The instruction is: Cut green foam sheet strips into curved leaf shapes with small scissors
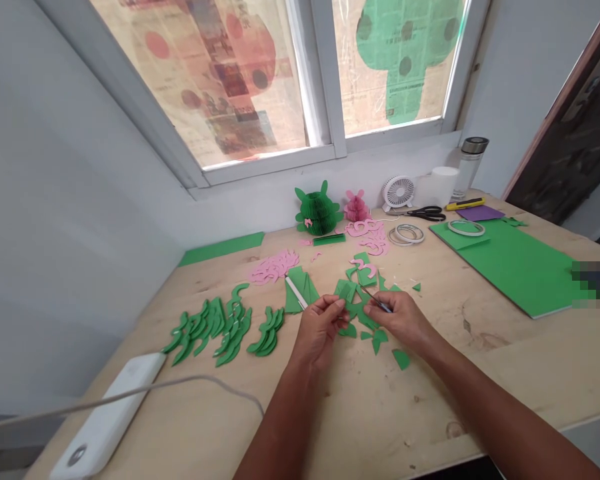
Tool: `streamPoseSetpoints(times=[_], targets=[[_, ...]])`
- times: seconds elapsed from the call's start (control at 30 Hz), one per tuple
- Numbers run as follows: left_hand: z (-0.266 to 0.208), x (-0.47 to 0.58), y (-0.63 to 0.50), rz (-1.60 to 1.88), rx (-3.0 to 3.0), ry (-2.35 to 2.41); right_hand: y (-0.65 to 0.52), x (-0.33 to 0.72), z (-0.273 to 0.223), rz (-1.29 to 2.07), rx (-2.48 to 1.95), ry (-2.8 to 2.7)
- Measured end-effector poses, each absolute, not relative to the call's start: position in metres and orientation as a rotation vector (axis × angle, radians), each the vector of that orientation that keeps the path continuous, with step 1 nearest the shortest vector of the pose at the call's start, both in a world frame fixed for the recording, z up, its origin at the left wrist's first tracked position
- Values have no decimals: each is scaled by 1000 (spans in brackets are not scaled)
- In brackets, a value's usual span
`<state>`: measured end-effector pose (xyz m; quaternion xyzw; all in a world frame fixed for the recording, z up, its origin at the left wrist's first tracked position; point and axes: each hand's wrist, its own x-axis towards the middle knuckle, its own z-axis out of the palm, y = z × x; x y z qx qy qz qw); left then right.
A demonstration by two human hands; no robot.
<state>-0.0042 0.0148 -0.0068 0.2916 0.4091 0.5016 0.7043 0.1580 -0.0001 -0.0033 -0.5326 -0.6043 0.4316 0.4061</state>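
My left hand pinches a small piece of green paper above the middle of the table. In my right hand is a pair of small scissors with a bluish handle, its slim blades pointing up and left towards the paper. The fingers partly hide the handle. Under and around both hands lie green paper scraps. A white pen-like stick rests on green paper just beyond my left hand. Stacks of curved green cut-outs lie to its left.
Behind are pink cut-outs, a green honeycomb paper figure, a smaller pink one, tape rolls, black scissors and a fan. Green sheets lie right. A cable crosses a white power bank at left.
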Motion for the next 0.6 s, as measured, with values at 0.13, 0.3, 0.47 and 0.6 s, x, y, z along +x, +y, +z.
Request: streamPoseSetpoints(times=[0.13, 0.3, 0.47, 0.6], targets=[[-5, -5, 15, 1130, 658, 920, 0, 159, -5, 1114, -1343, -1509], [-3, -7, 14, 1124, 636, 904, -1, 159, 2, 1136, -1280, -1523], [-2, -10, 14, 1059, 600, 840, -4, 158, 12, 1287, -1194, -1419], [-1, -10, 14, 1025, 592, 828, -3, 159, 9, 1394, -1190, -1299]])
